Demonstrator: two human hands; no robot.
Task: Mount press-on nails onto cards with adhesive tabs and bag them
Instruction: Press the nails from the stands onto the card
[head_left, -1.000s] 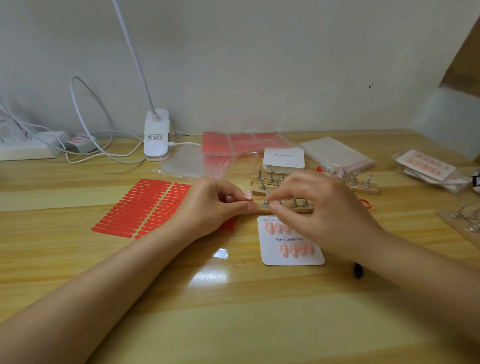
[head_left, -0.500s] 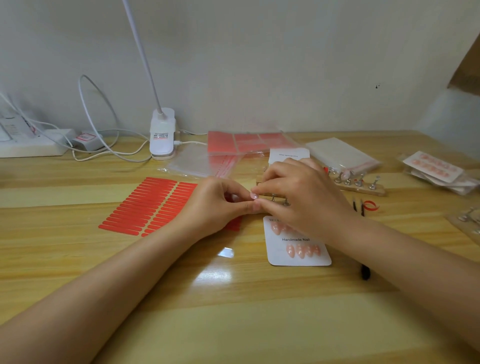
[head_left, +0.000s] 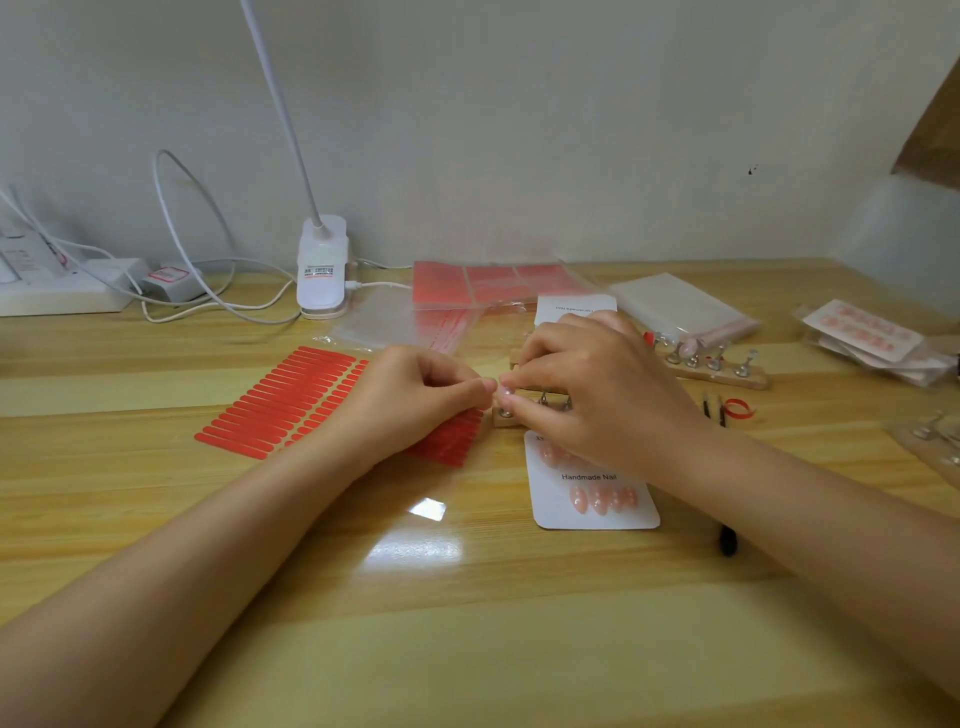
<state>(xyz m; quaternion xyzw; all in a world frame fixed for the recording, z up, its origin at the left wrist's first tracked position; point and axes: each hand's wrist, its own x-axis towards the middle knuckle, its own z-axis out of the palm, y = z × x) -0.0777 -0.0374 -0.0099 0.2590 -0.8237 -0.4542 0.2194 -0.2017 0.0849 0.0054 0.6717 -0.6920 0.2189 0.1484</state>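
While both hands work over the wooden holder (head_left: 506, 418), the step in hand is judged to be freeing a press-on nail (head_left: 505, 397) from its stand for transfer to the card (head_left: 597, 506). Lift the nail straight off its stud; twisting may flick it away or tip the holder. Keep the underside clean so that an adhesive tab will bond.

Head view, hand pose:
- Left hand (head_left: 410, 405): over the red tab sheet (head_left: 280, 400), fingers curled, thumb and forefinger closed to a pinch at the nail. Whether this grip bears the nail or only steadies it cannot be told
- Right hand (head_left: 592, 389): over the holder and the card's upper row, fingers curled, tips meeting the left hand's at the nail, pinching it

The card lies flat on the desk (head_left: 467, 649), just near of the holder, its lower row of nails (head_left: 602, 499) filled. Empty bags (head_left: 395, 322) lie behind
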